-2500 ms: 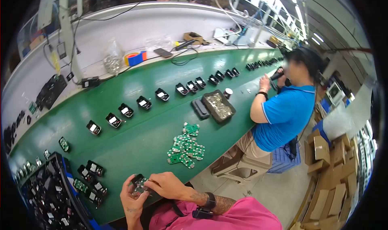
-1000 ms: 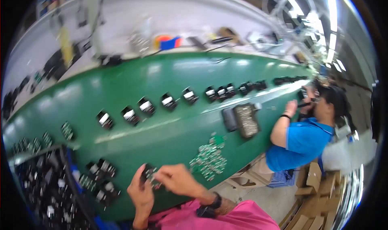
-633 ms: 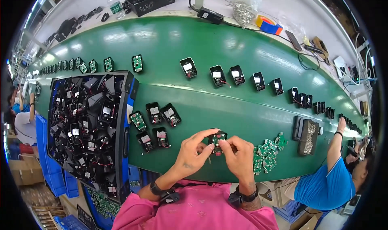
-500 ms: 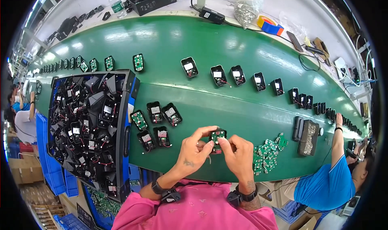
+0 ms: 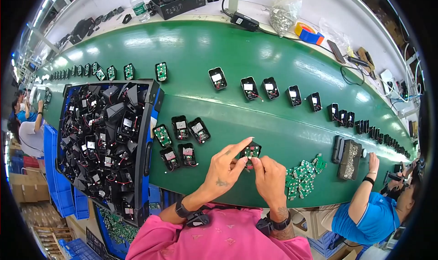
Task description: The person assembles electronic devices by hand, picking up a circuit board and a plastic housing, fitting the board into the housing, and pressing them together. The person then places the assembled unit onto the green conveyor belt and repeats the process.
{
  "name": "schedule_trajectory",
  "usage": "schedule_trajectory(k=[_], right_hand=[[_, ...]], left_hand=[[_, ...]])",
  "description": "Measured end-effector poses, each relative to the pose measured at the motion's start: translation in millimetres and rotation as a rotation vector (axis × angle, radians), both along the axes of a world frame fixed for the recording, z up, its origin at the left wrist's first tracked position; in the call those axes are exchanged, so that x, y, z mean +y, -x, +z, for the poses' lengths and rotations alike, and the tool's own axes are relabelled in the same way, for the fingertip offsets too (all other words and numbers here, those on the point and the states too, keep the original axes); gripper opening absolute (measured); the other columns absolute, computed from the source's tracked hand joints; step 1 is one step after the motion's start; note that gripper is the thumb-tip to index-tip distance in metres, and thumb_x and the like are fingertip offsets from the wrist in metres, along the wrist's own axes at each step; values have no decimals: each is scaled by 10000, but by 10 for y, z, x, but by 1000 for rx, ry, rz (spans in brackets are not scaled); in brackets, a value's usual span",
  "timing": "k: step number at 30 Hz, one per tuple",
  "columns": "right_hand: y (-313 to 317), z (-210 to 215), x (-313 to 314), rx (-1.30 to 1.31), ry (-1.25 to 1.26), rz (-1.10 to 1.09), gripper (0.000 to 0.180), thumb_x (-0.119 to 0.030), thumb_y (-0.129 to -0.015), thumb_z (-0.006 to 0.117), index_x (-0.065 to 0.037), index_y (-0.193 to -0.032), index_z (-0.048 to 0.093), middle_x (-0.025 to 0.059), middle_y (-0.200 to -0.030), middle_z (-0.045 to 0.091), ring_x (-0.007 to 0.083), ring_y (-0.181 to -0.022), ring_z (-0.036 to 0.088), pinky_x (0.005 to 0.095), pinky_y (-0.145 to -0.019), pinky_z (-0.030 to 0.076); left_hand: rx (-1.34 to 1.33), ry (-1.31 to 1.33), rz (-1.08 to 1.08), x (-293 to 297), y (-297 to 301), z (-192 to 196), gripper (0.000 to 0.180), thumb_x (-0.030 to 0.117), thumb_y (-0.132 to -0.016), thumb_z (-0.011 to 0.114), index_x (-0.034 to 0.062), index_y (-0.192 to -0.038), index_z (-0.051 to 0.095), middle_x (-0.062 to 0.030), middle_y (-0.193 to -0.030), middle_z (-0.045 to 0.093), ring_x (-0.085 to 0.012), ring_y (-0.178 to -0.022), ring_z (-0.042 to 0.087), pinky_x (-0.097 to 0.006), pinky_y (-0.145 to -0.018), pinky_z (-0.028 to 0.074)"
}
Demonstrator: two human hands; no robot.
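Note:
Between my hands, over the near part of the green bench, is a small black plastic housing (image 5: 252,151) with a green circuit board in its open top. My left hand (image 5: 222,172) holds it from the left, thumb at the board's near edge and index finger stretched out past the far side. My right hand (image 5: 270,180) grips the right side, thumb tip on the board near the left thumb. Fingers under the housing are hidden. To the left lie several similar open housings (image 5: 181,128). A loose pile of green circuit boards (image 5: 302,179) lies right of my right hand.
A large black crate (image 5: 148,123) heaped with wired housings stands at the left. Housings form a row across the bench (image 5: 196,41). At the right is a dark tray of small metal parts (image 5: 349,162); beyond it sits a co-worker in blue (image 5: 365,219).
My left index finger has lifted and straightened away from the housing. Both thumbs have come closer together at the board's near edge. The co-worker's arm at the right has drawn back.

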State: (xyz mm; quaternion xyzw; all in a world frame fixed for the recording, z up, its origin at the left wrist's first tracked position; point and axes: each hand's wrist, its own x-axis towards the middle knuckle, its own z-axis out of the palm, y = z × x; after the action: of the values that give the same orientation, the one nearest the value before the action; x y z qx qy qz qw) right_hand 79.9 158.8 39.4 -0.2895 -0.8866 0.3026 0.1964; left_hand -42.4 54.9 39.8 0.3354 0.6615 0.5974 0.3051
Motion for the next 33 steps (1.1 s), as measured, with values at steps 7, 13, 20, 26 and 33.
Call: schedule_trajectory(k=[7, 13, 20, 26, 33], right_hand=[[-33, 86, -7, 40, 94, 14, 308, -158, -972, 610, -9, -720, 513, 155, -633, 542, 356, -557, 549, 429, -511, 406], [-55, 167, 6, 76, 203, 22, 332, -164, -989, 589, 6, -717, 505, 167, -613, 530, 363, -542, 539, 426, -508, 396], [-51, 310, -42, 62, 267, -31, 349, -191, -994, 572, 20, -717, 556, 158, -595, 569, 325, -509, 555, 412, -499, 402], [-77, 348, -67, 81, 189, -7, 300, -154, -967, 625, 18, -729, 561, 150, -610, 580, 303, -510, 559, 394, -497, 414], [-135, 215, -58, 179, 560, -37, 184, -97, -926, 672, 25, -796, 624, 50, -617, 594, 94, -531, 522, 289, -492, 401]], left_hand=[[-126, 23, -41, -42, 39, 5, 476, 15, -936, 601, 55, -1407, 546, -114, -1177, 635, -98, -793, 679, -228, -665, 553], [-258, 30, -103, -37, 78, 38, 472, 39, -946, 608, 47, -1412, 536, -123, -1227, 613, -117, -829, 685, -270, -740, 601], [-237, -10, -92, -44, 86, -3, 483, 75, -951, 622, 76, -1425, 531, -100, -1160, 622, -82, -801, 633, -235, -674, 551], [-409, -60, -191, -46, 162, 41, 477, 91, -953, 637, 57, -1415, 525, -94, -1184, 607, -125, -909, 666, -252, -734, 597], [-261, -84, -207, -121, 181, 97, 447, 33, -939, 640, 23, -1376, 548, -114, -1227, 575, -164, -938, 683, -270, -763, 614]])
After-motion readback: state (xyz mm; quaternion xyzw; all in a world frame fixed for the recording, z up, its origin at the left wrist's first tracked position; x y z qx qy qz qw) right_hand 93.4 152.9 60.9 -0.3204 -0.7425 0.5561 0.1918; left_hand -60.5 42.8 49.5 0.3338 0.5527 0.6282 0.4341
